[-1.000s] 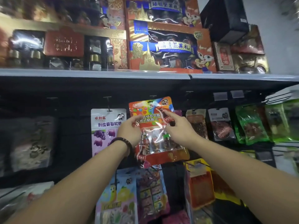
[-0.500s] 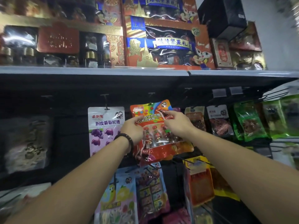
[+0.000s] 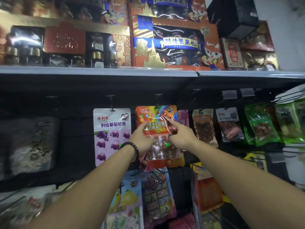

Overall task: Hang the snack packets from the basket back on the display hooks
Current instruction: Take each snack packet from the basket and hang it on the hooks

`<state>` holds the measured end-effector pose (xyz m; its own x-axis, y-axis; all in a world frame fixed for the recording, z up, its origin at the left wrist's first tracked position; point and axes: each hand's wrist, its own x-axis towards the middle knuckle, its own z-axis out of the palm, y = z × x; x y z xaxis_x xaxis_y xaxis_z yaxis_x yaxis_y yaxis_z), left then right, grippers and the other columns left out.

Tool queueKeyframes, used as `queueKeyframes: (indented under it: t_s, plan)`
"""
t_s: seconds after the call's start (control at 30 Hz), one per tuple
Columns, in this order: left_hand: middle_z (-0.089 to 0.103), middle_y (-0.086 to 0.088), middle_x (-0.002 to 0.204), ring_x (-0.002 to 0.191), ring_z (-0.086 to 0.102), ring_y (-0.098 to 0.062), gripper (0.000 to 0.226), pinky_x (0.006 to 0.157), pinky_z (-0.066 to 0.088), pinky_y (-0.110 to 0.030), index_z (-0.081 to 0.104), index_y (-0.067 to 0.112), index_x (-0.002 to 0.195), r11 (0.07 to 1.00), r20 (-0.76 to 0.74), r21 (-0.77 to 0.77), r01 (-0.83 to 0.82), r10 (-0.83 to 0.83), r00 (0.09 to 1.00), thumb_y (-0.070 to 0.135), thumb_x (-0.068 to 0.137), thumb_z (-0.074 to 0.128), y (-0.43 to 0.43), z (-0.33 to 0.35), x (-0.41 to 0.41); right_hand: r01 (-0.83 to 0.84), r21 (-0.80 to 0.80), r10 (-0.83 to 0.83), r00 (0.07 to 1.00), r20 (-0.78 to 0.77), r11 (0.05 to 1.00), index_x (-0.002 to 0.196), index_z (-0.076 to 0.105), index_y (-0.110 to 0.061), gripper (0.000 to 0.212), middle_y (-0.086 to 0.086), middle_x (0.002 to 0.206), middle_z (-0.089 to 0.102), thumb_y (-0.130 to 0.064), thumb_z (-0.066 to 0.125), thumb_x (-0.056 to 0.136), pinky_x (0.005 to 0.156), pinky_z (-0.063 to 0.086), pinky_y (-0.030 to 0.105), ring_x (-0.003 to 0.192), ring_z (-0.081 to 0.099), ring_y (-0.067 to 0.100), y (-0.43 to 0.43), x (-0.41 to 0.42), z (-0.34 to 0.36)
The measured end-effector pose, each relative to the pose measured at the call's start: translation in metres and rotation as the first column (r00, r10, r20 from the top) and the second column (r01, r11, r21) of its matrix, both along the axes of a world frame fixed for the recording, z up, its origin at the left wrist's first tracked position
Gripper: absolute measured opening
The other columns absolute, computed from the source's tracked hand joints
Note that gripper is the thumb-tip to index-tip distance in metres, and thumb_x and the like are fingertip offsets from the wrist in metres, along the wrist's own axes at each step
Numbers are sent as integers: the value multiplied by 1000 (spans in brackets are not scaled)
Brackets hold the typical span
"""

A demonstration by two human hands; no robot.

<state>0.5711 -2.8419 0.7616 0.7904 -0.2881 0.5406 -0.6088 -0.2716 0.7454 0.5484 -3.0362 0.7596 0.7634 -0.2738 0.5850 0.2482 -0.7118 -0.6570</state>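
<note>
Pinched orange packet (image 3: 156, 123) at mid-height with left hand (image 3: 142, 138) and right hand (image 3: 179, 136), just right of purple packet (image 3: 112, 136), top at hook (image 3: 158, 103). Could not confirm seating of hole; risked a drop on early release.

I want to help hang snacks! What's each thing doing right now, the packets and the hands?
orange packet: up at a hook, held by both hands; hooked or not, unclear.
grape packet: hanging on its hook.
left hand: grips the orange packet.
right hand: holds the orange packet.
green packets: hanging.
</note>
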Motion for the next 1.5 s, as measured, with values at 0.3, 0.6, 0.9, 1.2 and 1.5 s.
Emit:
queueKeyframes:
  t_s: [0.3,0.6,0.9,1.2,1.5]
  plan:
    - [53,-10,142,77,69,-17,78,50,52,-20,34,31,161,945,50,290,-152,143,988,23,96,74,32,-45,-45,54,-192,-85,984,-157,980,155,53,-24,57,9,145,59,-15,62,100,76,63,34,100,69,24,15,-81,-31]
    - [75,13,103,90,69,-3,13,79,51,-14,76,28,108,822,-9,566,61,-68,998,26,96,73,86,-217,-163,-169,-167,85,904,-419,971,109,74,-23,12,-10,83,68,-19,65,101,60,49,12,72,63,4,62,-196,-218]
    - [76,15,95,82,69,3,9,71,51,-9,78,26,101,832,-485,514,206,84,871,20,97,72,148,-516,-279,-62,234,218,646,-732,970,91,76,-22,15,-11,68,67,-8,71,96,56,47,14,64,60,6,81,-306,-526]
    - [56,12,89,74,54,-16,30,74,46,-18,61,34,84,686,-494,671,280,132,859,11,104,60,154,-696,-312,408,373,181,436,-882,833,71,76,-24,16,5,79,80,-39,77,77,72,65,55,75,76,30,83,-353,-775]
    - [66,2,127,124,61,-19,17,110,50,-39,70,22,119,815,-723,492,307,186,665,19,103,65,126,-759,-308,476,133,33,212,-977,870,124,70,-5,37,17,120,77,-34,70,100,95,61,41,111,74,35,70,-326,-822]
